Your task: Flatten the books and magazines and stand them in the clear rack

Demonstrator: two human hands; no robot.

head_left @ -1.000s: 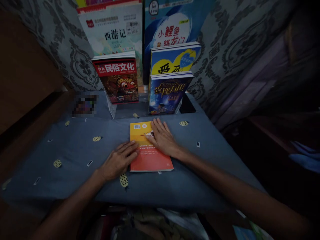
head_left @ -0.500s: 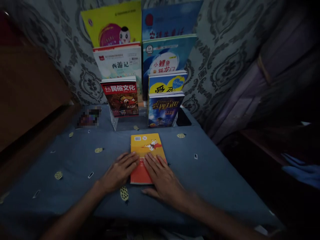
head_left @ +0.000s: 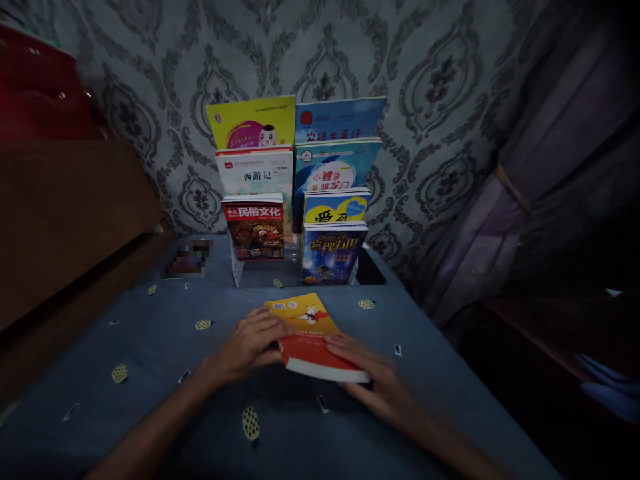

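A yellow-and-red book point(head_left: 313, 343) is held between both hands over the table, its near edge lifted so the white page edges show. My left hand point(head_left: 255, 340) grips its left side, with the fingers on top of the cover and the thumb low at the side. At the near right corner, my right hand point(head_left: 373, 373) is closed on the book, fingers on the cover and thumb underneath. Beyond it stands a clear stand point(head_left: 237, 272) with several upright books, among them a red book point(head_left: 255, 232) and a dark blue book point(head_left: 333, 253) in front.
A blue cloth with pineapple prints covers the table point(head_left: 165, 333). Behind the stand's right side lies a dark flat object point(head_left: 371, 267). A blurred-out item point(head_left: 189, 259) is at the back left. Brown furniture point(head_left: 70, 213) borders the left, a curtain point(head_left: 493, 220) the right.
Both hands lay flat on the book before; now they grip its sides, and its near edge has come up off the table. The view has tilted upward.
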